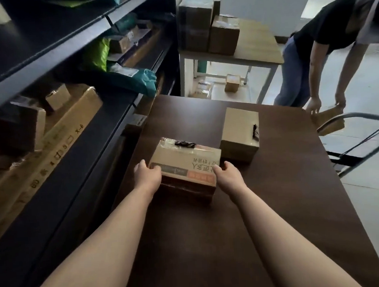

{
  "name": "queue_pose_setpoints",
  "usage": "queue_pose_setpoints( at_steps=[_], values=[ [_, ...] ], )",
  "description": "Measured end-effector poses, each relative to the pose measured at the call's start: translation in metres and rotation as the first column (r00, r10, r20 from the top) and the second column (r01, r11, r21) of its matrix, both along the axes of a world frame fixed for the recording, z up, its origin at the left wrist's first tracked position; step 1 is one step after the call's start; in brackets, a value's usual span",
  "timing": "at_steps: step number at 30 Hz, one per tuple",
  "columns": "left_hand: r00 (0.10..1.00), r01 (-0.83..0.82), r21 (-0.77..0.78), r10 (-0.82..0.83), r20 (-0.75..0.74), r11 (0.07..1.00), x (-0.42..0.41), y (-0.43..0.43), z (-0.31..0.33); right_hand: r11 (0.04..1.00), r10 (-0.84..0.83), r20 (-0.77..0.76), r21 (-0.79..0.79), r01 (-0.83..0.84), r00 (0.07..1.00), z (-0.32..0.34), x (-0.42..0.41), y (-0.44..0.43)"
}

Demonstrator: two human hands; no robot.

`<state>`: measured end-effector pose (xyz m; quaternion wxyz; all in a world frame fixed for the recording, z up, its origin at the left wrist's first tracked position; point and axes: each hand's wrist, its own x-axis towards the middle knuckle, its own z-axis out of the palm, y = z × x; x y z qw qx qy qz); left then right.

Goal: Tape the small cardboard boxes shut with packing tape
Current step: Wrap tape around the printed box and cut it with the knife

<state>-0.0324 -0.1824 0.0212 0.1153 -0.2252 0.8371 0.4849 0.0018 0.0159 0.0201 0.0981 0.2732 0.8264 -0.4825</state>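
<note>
The printed box (185,163) sits on the counter (211,230) between both grips. The left grip (148,177) clasps its near left corner and the right grip (228,174) cups its near right corner. It would be best squared with even pressure from both sides, seam uppermost, before taping; no roll is in view. Glossy clear tape crosses its top around a dark torn patch, above print and an orange stripe. A plain box (240,135) stands just beyond the right grip.

- printed box (185,160): frame centre, lying flat, closed, clear tape and dark patch on top.
- plain box (238,127): just beside, upper right, closed, torn dark hole.
</note>
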Motion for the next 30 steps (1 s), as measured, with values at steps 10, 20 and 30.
queue_pose_setpoints(
  at_steps=[10,20,30],
  values=[
    [0.991,0.108,-0.026,-0.106,0.084,0.994,0.011,0.009,-0.023,0.995,-0.061,0.101,0.088,0.053,0.993,-0.02,0.024,0.012],
    [0.912,0.404,-0.019,-0.401,0.087,0.915,0.101,0.071,-0.029,0.971,-0.049,0.358,0.234,-0.039,0.932,-0.024,0.161,0.063],
    [0.906,0.413,-0.015,-0.409,0.104,0.911,0.207,0.11,-0.034,0.988,0.064,0.287,0.119,-0.102,0.956,-0.026,0.249,0.099]
  ],
)
